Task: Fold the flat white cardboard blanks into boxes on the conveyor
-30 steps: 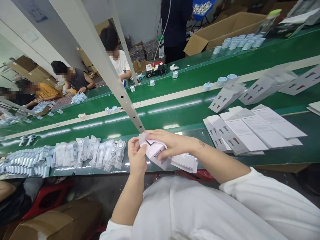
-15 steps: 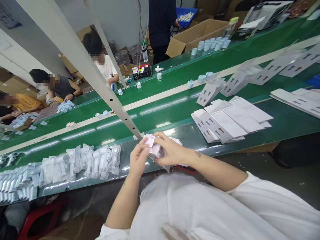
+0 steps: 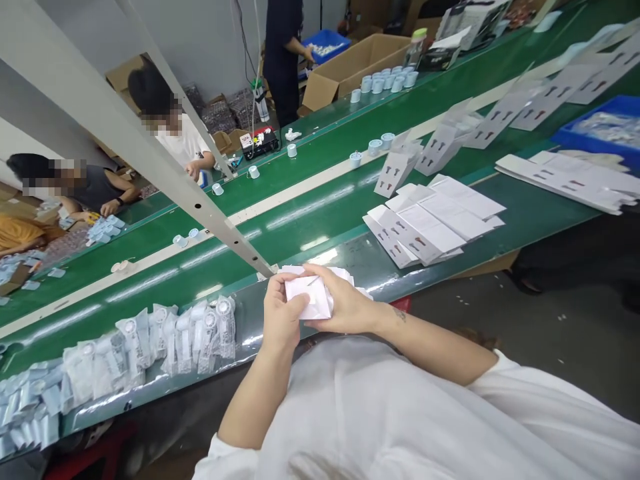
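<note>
Both of my hands are closed around a small white carton (image 3: pixel 311 300) near the front edge of the bench. One end of it faces up toward me. My left hand (image 3: pixel 283 308) grips the left side, its thumb lying across that end. Around the far and right sides wraps my right hand (image 3: pixel 347 300), whose fingers are partly hidden by the carton. White paper pieces (image 3: pixel 345 275) lie on the bench just behind my right hand. To the right rests a stack of flat white printed cartons (image 3: pixel 425 223).
Bubble-wrapped light-blue devices (image 3: pixel 185 337) line the bench at left. A slanted white metal post (image 3: pixel 200 200) rises just beyond my hands. Upright printed cartons (image 3: pixel 397 170) stand along the green conveyor (image 3: pixel 285 233). A blue bin (image 3: pixel 600 110) is at right. Several co-workers are across the line.
The carton has turned so its end faces me, and the raised flap now lies flatter under my left thumb. The view has shifted right, showing the blue bin.
</note>
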`<state>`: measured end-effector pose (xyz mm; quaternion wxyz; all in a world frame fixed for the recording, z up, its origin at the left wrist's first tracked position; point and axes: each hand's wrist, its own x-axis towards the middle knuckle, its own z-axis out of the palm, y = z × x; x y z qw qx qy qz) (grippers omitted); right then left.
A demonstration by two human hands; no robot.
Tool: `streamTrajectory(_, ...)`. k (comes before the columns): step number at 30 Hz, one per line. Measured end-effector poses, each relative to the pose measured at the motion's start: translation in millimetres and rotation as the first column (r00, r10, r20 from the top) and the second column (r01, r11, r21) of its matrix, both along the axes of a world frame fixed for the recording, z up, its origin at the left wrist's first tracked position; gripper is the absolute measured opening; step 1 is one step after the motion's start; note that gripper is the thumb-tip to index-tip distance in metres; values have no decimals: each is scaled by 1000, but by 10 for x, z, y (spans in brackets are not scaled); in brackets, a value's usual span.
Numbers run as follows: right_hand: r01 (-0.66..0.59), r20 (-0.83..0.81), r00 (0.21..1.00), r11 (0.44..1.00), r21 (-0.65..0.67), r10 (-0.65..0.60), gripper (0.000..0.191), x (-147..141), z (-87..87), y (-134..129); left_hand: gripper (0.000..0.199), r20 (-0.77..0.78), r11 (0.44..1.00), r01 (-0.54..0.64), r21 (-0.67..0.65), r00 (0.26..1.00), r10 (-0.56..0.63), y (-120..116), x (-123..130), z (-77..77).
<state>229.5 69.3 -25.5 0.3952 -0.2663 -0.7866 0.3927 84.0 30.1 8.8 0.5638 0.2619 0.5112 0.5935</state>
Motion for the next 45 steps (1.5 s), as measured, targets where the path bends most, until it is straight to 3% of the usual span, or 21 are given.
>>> streamTrajectory(3, -73, 34, 997, 984, 160, 68, 77, 43, 62, 57, 42, -99, 995, -64, 73, 993, 71, -35, 49, -58)
streamTrajectory(7, -95, 29, 995, 949, 301, 91, 74, 79, 80, 109, 42, -206, 992, -69, 109, 974, 90, -21, 63, -126)
streamTrajectory(18, -104, 178, 981, 987, 118, 82, 80, 310, 219, 117, 45, -101, 993, 91, 68, 991, -84, 35, 169, -88)
streamTrajectory(23, -82, 193, 980, 988, 131, 55, 81, 393, 251, 140, 46, -61, 990, 144, 12, 988, -143, 123, 223, 6)
streamTrajectory(28, -75, 139, 990, 952, 297, 35, 83, 492, 265, 147, 42, -16, 978, 178, -104, 983, -181, 232, 313, 104)
streamTrajectory(34, -36, 134, 991, 947, 318, -7, 88, 687, 249, 206, 45, -120, 947, 316, -66, 939, -321, 328, 487, 60)
streamTrajectory(38, 13, 125, 991, 962, 274, -49, 95, 881, 208, 273, 44, -116, 921, 389, 13, 915, -385, 459, 457, -2)
streamTrajectory(40, 58, 74, 994, 969, 239, -78, 101, 989, 181, 320, 54, -140, 864, 484, 141, 873, -467, 574, 370, -12)
streamTrajectory(42, 113, -41, 993, 976, 186, -107, 110, 1085, 144, 375, 78, -281, 719, 651, 244, 757, -590, 710, 299, -8)
streamTrajectory(44, 145, -159, 980, 977, 155, -120, 114, 1168, 100, 429, 95, -496, 579, 789, 205, 594, -634, 842, 300, -4)
streamTrajectory(45, 157, -197, 973, 973, 172, -122, 111, 1212, 79, 452, 97, -589, 551, 820, 155, 524, -614, 900, 335, -7)
